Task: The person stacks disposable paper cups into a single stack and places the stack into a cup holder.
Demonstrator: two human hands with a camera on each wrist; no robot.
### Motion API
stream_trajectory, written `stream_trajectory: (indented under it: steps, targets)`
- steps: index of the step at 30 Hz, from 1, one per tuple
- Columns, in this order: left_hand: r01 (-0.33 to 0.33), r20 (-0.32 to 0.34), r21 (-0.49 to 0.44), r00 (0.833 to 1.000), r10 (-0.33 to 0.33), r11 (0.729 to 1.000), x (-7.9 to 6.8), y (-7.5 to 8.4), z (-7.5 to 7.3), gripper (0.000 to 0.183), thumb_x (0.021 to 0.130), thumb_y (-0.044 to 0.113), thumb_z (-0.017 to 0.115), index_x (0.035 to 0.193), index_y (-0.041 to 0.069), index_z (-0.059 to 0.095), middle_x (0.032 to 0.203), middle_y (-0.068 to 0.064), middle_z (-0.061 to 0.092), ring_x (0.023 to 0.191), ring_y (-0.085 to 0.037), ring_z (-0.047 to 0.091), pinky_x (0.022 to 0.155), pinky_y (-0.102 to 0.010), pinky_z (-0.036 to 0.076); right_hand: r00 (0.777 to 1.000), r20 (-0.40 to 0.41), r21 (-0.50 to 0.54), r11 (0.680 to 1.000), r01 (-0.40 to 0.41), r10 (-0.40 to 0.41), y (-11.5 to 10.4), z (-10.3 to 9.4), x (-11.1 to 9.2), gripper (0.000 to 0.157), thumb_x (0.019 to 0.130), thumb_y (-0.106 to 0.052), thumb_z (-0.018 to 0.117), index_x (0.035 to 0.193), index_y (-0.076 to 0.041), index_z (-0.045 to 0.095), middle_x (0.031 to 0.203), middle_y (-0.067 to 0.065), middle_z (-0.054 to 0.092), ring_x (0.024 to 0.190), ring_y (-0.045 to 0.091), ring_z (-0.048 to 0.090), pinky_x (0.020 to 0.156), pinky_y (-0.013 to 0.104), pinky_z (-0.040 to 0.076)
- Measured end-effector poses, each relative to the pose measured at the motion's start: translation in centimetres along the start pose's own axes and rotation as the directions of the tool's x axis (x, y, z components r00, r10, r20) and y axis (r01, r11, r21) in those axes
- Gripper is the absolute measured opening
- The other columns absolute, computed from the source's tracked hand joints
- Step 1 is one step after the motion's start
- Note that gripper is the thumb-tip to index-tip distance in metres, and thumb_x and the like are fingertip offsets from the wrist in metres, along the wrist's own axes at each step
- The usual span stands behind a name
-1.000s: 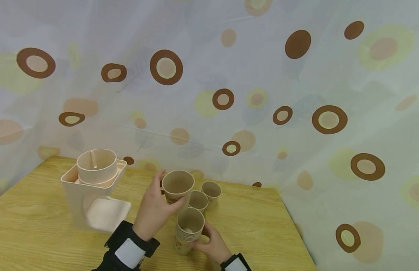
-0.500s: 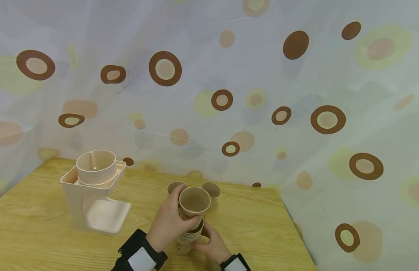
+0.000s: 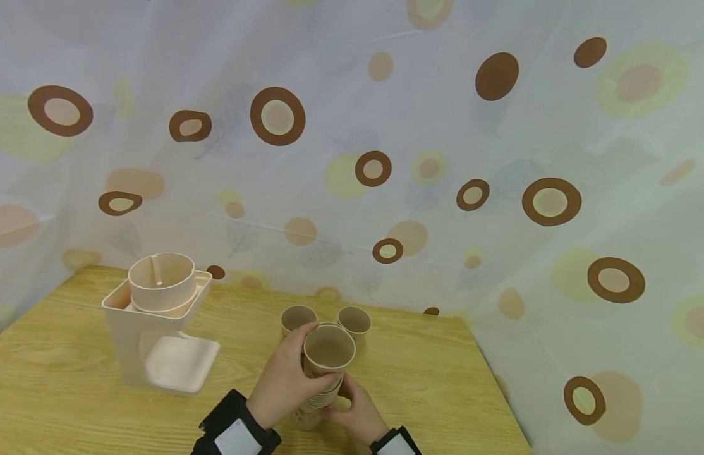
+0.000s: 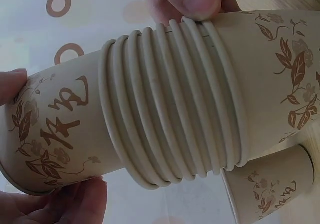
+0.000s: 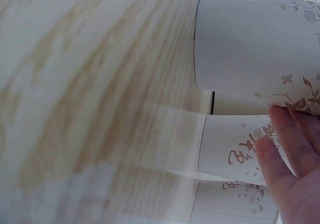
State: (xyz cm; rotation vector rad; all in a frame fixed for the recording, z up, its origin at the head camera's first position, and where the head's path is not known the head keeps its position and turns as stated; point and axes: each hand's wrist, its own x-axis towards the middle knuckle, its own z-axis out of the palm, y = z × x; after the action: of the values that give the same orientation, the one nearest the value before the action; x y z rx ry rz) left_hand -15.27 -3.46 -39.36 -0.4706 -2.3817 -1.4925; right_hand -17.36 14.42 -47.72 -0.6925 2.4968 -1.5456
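My left hand point(image 3: 289, 379) holds a floral-printed paper cup point(image 3: 329, 344) at the top of a stack of nested paper cups point(image 4: 175, 104). In the left wrist view the cup's lower part sits inside the stack, while its upper part stands out beyond several close rims. My right hand point(image 3: 358, 407) steadies the stack from the right, fingertips against its side. The right wrist view shows the stack's lower body point(image 5: 250, 44) with my fingers point(image 5: 285, 134) along it. The stack's front is partly hidden by my left hand.
Behind the stack, two more paper cups stand, one at the left point(image 3: 297, 315) and one at the right point(image 3: 354, 320). A pale plastic container with a round cup-like top point(image 3: 161, 284) stands to the left on the wooden table point(image 3: 62, 354). A patterned curtain point(image 3: 329, 208) rises behind.
My left hand has brought the paper cup right and toward me, then down into the stack. The cup standing behind at left has come into view. My right hand has stayed at the stack.
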Motion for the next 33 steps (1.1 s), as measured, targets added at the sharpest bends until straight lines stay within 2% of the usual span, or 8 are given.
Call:
stream_trajectory:
  steps: [9,18,23,33]
  targets:
    - [0.009,0.005,-0.03,1.0,-0.009,1.0,0.0,-0.5,0.2,0.081,0.065,0.029,0.082,0.132,-0.001,0.048,0.123,-0.018,0.059,0.108,-0.031,0.057,0.087,-0.05,0.052,1.0,-0.004,-0.001,1.0,0.005,-0.005,-0.3,0.0,0.0,0.062,0.083,-0.021,0.067,0.136,0.003,0.043,0.125,0.025,0.059,0.108,0.033,0.056,0.092,0.061,0.043]
    - [-0.001,-0.006,-0.05,1.0,0.001,0.999,-0.1,-1.6,0.6,0.08,0.064,0.033,0.083,0.13,0.002,0.05,0.119,-0.015,0.06,0.105,-0.027,0.058,0.081,-0.045,0.054,1.0,-0.001,-0.013,1.0,0.01,-0.01,-0.1,0.0,-0.1,0.062,0.084,-0.022,0.066,0.136,0.003,0.043,0.125,0.025,0.059,0.109,0.035,0.056,0.092,0.059,0.044]
    - [0.001,-0.016,-0.076,1.0,-0.002,0.997,-0.1,-1.9,0.8,0.077,0.065,0.034,0.082,0.128,0.004,0.05,0.117,-0.014,0.061,0.105,-0.026,0.057,0.084,-0.048,0.053,1.0,0.0,-0.013,1.0,0.015,-0.015,0.1,0.0,0.0,0.063,0.084,-0.025,0.066,0.136,0.002,0.044,0.126,0.024,0.059,0.11,0.034,0.056,0.092,0.059,0.044]
    - [-0.019,0.02,-0.076,1.0,0.021,0.997,-0.2,-1.8,0.6,0.078,0.066,0.033,0.081,0.13,0.001,0.049,0.12,-0.017,0.061,0.106,-0.029,0.058,0.084,-0.051,0.052,1.0,-0.002,0.011,1.0,0.007,-0.007,-0.1,0.0,-0.1,0.058,0.085,-0.021,0.066,0.133,0.003,0.046,0.124,0.025,0.059,0.108,0.029,0.056,0.092,0.059,0.043]
